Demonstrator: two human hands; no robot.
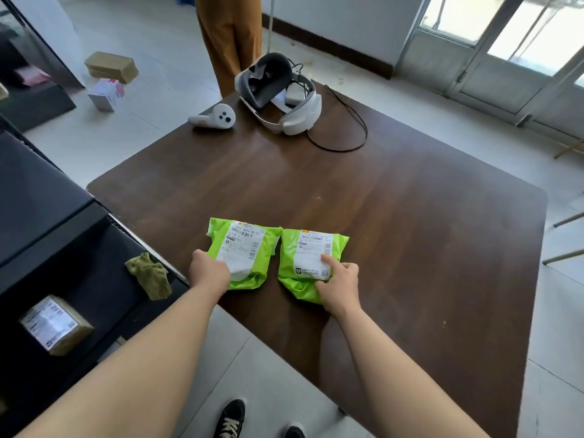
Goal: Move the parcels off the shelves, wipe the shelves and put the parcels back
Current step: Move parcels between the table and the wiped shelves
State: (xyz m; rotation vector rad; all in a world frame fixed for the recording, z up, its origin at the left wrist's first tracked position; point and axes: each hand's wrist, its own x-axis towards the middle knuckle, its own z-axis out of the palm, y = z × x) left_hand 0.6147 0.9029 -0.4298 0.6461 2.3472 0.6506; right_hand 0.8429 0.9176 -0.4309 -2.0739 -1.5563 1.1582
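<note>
Green plastic mailers are the chief worry here; two of them lie side by side near the front edge of the dark wooden surface [410,216], their inner edges all but touching. The left hand [210,273] is closed over the near corner of the left parcel [243,251], fingers hidden beneath it; the right hand [339,284] pinches the near end of the right parcel [311,260], thumb pressed on its white label. Such film looks slippery and the contents soft, so a grip taken only at one corner could let a parcel sag and slide free on the way to the shelf [94,273] at the left; I judge a fuller hold underneath safer. The olive cloth [150,275] lies crumpled on that black shelf, and a parcel set down on it would sit crooked; a brown box [57,324] occupies the shelf nearer the camera, so room is tight. A headset [284,93] and its cable [350,121] lie well apart, out of harm's way.
</note>
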